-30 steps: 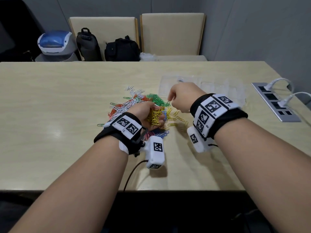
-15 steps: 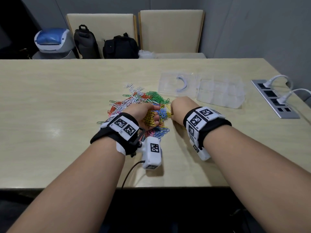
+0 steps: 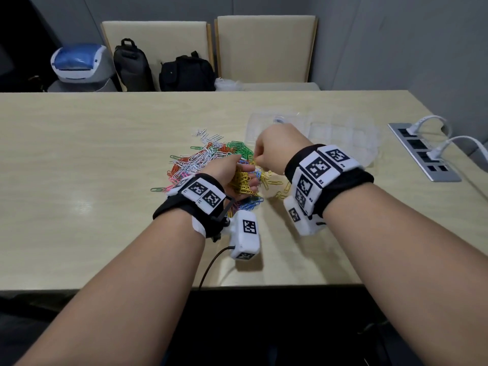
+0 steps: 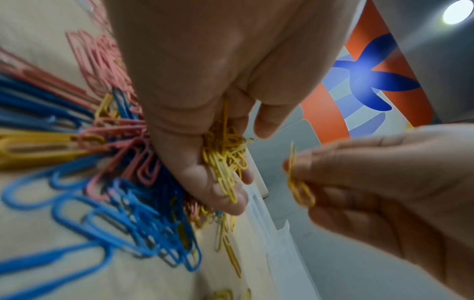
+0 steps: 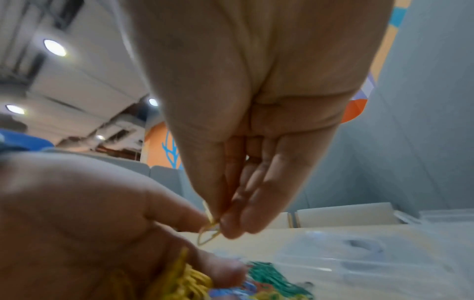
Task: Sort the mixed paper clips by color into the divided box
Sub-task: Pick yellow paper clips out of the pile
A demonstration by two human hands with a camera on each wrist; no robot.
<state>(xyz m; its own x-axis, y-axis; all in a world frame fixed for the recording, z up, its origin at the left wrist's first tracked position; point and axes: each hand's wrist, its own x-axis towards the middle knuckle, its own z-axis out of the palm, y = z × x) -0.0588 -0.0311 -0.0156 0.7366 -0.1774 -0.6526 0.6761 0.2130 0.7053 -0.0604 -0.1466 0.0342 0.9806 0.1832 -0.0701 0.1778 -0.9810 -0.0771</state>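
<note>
While the left hand (image 3: 232, 175) cups a bunch of yellow wire paper clips (image 4: 225, 160) over the mixed pile, the right hand (image 3: 274, 151) pinches one thin yellow clip (image 4: 298, 182) just beside it, the clear plastic divided box (image 3: 343, 138) lying beyond.

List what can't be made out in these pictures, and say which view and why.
- Divided box: head view, clear plastic and partly behind the right hand; compartments and contents unreadable.
- Number of yellow clips pinched by the right hand: both wrist views blurred.
- Size of the yellow bunch in the left hand: curled fingers cover it.
- Clips under the left wrist: hidden in head view.
</note>
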